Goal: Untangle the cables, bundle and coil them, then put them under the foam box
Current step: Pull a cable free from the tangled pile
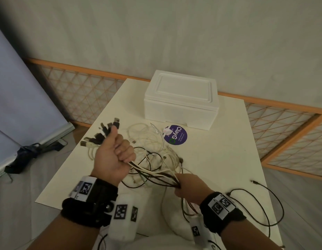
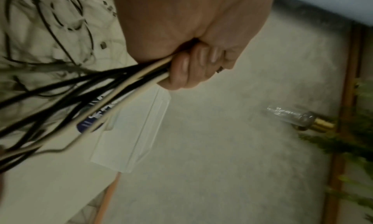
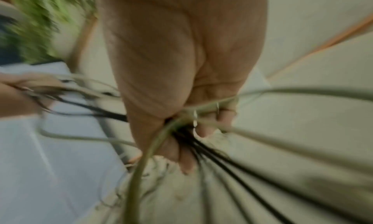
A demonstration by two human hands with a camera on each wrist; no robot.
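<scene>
— Head view first: what does the left hand (image 1: pixel 114 156) have?
— Its fingers are clenched round a bunch of black and white cables (image 1: pixel 153 173) left of the frame's centre, with the plug ends (image 1: pixel 104 132) fanning out above the fist toward the upper left.

— And the right hand (image 1: pixel 190 188)?
— Lower and right of centre, it is closed round the same strands further along. The stretch between the two fists runs diagonally, raised off the counter (image 1: pixel 219 159).

— Do the wrist views agree?
— The left wrist view shows curled fingers (image 2: pixel 187 67) wrapped on pale and dark strands leaving toward the lower left. The right wrist view is blurred, but strands can be seen passing through the closed fist (image 3: pixel 181 115) and spreading toward the lower right.

— Where is the rest of the wire?
— A loose tangle (image 1: pixel 153 141) lies on the counter beyond the hands, and one black cable (image 1: pixel 275 204) loops near the counter's right edge.

— The foam box (image 1: pixel 181 101)?
— It stands lid on at the counter's far end, above centre in the frame. A round purple sticker (image 1: pixel 175 135) sits on the counter just in front of it, between box and tangle
</scene>
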